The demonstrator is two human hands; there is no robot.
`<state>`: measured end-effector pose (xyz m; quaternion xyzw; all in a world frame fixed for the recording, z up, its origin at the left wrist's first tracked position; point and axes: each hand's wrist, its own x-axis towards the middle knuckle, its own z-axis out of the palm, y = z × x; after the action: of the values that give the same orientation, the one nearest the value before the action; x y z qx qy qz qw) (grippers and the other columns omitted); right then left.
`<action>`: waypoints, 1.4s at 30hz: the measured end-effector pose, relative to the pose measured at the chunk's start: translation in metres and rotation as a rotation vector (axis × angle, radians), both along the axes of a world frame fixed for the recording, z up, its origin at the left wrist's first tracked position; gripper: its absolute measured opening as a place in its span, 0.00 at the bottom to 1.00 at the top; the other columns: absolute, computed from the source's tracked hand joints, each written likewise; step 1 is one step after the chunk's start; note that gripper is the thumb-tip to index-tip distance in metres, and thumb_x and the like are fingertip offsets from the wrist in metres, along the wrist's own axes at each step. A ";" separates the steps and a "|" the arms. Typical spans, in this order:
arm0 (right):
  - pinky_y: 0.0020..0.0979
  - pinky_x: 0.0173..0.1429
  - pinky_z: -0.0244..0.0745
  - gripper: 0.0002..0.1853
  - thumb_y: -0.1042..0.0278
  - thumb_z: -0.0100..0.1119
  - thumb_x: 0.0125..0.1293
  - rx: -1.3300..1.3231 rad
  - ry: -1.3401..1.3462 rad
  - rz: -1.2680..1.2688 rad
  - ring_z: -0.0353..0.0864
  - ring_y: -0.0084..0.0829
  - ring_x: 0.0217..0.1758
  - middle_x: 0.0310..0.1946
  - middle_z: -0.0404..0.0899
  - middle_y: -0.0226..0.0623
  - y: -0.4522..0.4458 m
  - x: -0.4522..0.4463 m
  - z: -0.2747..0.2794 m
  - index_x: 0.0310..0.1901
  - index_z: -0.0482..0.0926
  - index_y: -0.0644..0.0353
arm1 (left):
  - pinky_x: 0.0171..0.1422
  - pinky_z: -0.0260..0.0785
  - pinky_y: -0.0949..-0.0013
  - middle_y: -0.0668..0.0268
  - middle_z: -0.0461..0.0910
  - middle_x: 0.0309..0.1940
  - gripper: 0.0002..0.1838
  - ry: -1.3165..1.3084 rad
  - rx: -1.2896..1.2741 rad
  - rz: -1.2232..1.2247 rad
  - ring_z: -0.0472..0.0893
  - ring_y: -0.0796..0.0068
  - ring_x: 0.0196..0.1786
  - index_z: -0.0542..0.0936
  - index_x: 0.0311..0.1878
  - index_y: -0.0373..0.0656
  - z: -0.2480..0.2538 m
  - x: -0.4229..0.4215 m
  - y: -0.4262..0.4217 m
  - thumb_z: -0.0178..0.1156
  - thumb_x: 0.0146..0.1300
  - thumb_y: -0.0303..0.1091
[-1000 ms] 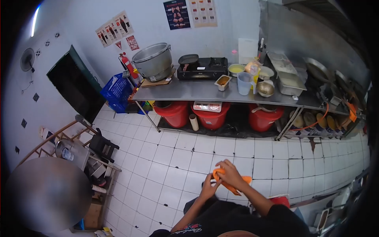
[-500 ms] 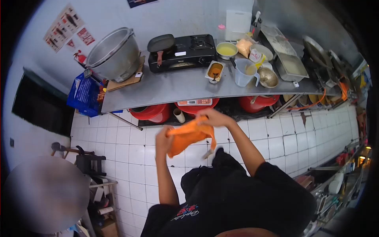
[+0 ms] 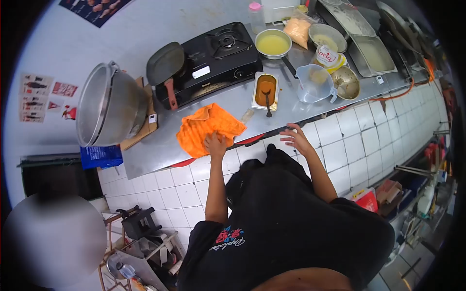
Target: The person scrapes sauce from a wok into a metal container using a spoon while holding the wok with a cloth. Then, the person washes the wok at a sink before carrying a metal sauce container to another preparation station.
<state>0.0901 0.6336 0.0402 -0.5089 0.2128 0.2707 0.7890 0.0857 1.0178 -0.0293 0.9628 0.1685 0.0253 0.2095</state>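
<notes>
An orange cloth [image 3: 208, 127] lies spread and rumpled on the steel table [image 3: 160, 157], close to its front edge. My left hand [image 3: 215, 144] rests on the cloth's lower part with its fingers spread. Just off the table's front edge, my right hand [image 3: 296, 138] is in the air with fingers apart, holding nothing. Behind the cloth is a black gas stove [image 3: 213, 58], with a dark pan [image 3: 166, 63] on its left side. A metal tray of orange-brown sauce [image 3: 266, 92] with a dark spoon stands right of the cloth.
A big metal pot [image 3: 111, 104] stands at the table's left end. Toward the right are a pan of yellow liquid [image 3: 273, 44], a clear measuring jug [image 3: 313, 83], a metal bowl [image 3: 345, 82] and rectangular trays [image 3: 373, 56]. A blurred round shape covers the lower left.
The orange cloth, held in both hands before, now lies on the table. My right hand has let go of it and moved right. The view is closer to the table and turned.
</notes>
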 end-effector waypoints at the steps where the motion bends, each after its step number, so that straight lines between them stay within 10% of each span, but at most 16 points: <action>1: 0.29 0.49 0.76 0.23 0.55 0.56 0.72 0.159 0.070 0.004 0.82 0.34 0.48 0.51 0.79 0.44 -0.009 -0.006 -0.010 0.65 0.69 0.49 | 0.69 0.53 0.41 0.46 0.62 0.68 0.26 0.011 -0.023 0.012 0.58 0.43 0.70 0.75 0.62 0.47 0.020 0.007 -0.011 0.61 0.64 0.49; 3: 0.30 0.49 0.76 0.26 0.52 0.53 0.73 0.492 0.181 -0.003 0.82 0.37 0.46 0.52 0.78 0.46 -0.039 -0.031 -0.047 0.70 0.64 0.46 | 0.67 0.58 0.46 0.47 0.69 0.63 0.22 0.018 -0.057 0.023 0.65 0.48 0.67 0.77 0.57 0.43 0.073 0.036 -0.031 0.61 0.65 0.46; 4: 0.32 0.49 0.78 0.29 0.51 0.49 0.74 0.256 0.346 0.033 0.82 0.38 0.45 0.52 0.77 0.46 -0.046 -0.052 -0.056 0.73 0.59 0.46 | 0.62 0.64 0.52 0.51 0.74 0.54 0.20 -0.130 -0.329 -0.108 0.72 0.54 0.58 0.78 0.55 0.41 0.059 0.058 -0.035 0.60 0.67 0.44; 5: 0.41 0.57 0.79 0.35 0.50 0.51 0.72 -0.518 0.342 0.434 0.81 0.51 0.55 0.61 0.72 0.57 -0.077 -0.092 -0.138 0.76 0.52 0.47 | 0.56 0.69 0.58 0.55 0.79 0.45 0.17 -0.261 -0.605 -0.229 0.78 0.61 0.49 0.78 0.52 0.40 0.044 0.076 -0.041 0.59 0.69 0.43; 7: 0.48 0.65 0.72 0.28 0.53 0.55 0.70 -1.188 0.160 1.031 0.75 0.52 0.64 0.69 0.63 0.57 -0.077 -0.111 -0.088 0.69 0.66 0.50 | 0.41 0.72 0.69 0.62 0.78 0.30 0.17 -0.048 -1.035 -0.244 0.78 0.72 0.31 0.77 0.50 0.38 0.050 0.114 -0.075 0.56 0.72 0.44; 10: 0.47 0.65 0.72 0.17 0.55 0.53 0.72 -1.233 -0.147 0.196 0.76 0.48 0.64 0.63 0.73 0.52 -0.098 -0.171 -0.063 0.58 0.79 0.50 | 0.32 0.71 0.73 0.67 0.77 0.28 0.19 0.243 -1.160 -0.364 0.76 0.78 0.26 0.76 0.47 0.38 0.032 0.166 -0.099 0.54 0.74 0.48; 13: 0.36 0.46 0.80 0.24 0.47 0.50 0.74 -0.592 0.174 -0.647 0.87 0.37 0.46 0.49 0.82 0.47 -0.033 -0.191 0.027 0.63 0.69 0.54 | 0.27 0.68 0.78 0.71 0.77 0.28 0.17 0.278 -1.250 -0.453 0.74 0.85 0.26 0.76 0.43 0.40 0.032 0.181 -0.118 0.58 0.72 0.47; 21: 0.35 0.32 0.80 0.11 0.63 0.53 0.71 -0.774 0.735 -0.457 0.84 0.31 0.26 0.34 0.85 0.42 0.128 -0.471 -0.109 0.49 0.79 0.58 | 0.35 0.69 0.80 0.72 0.79 0.34 0.13 0.122 -1.448 -0.441 0.75 0.88 0.32 0.76 0.44 0.40 0.001 0.179 -0.139 0.60 0.72 0.41; 24: 0.30 0.40 0.79 0.12 0.62 0.57 0.71 -1.069 0.234 -0.444 0.86 0.31 0.39 0.35 0.84 0.41 0.232 -0.572 -0.155 0.50 0.79 0.59 | 0.41 0.71 0.79 0.71 0.80 0.36 0.11 0.221 -1.496 -0.454 0.76 0.87 0.36 0.76 0.45 0.39 0.007 0.177 -0.126 0.58 0.73 0.38; 28: 0.30 0.42 0.79 0.13 0.62 0.57 0.71 -0.778 0.604 -0.478 0.86 0.32 0.41 0.36 0.84 0.41 0.286 -0.590 -0.132 0.50 0.79 0.60 | 0.42 0.72 0.78 0.70 0.81 0.38 0.10 0.228 -1.396 -0.528 0.78 0.86 0.38 0.76 0.46 0.38 0.042 0.153 -0.112 0.58 0.73 0.36; 38: 0.35 0.44 0.80 0.15 0.61 0.54 0.71 -0.364 0.770 -1.042 0.86 0.36 0.43 0.41 0.84 0.42 0.173 -0.642 -0.162 0.53 0.78 0.60 | 0.43 0.72 0.77 0.69 0.82 0.38 0.07 0.353 -1.131 -0.796 0.79 0.85 0.37 0.78 0.46 0.39 0.128 0.005 -0.167 0.58 0.72 0.33; 42: 0.32 0.42 0.80 0.14 0.67 0.53 0.69 -1.024 0.550 -0.792 0.85 0.34 0.42 0.45 0.83 0.43 0.052 -0.672 -0.161 0.55 0.77 0.57 | 0.45 0.73 0.76 0.68 0.82 0.41 0.09 0.505 -1.230 -0.874 0.79 0.84 0.39 0.78 0.49 0.38 0.133 -0.080 -0.240 0.60 0.71 0.32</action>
<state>-0.5822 0.6852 -0.1208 -0.6136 0.6746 -0.0523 0.4070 0.0058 0.7778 0.1035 0.6301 -0.1984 -0.3759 0.6498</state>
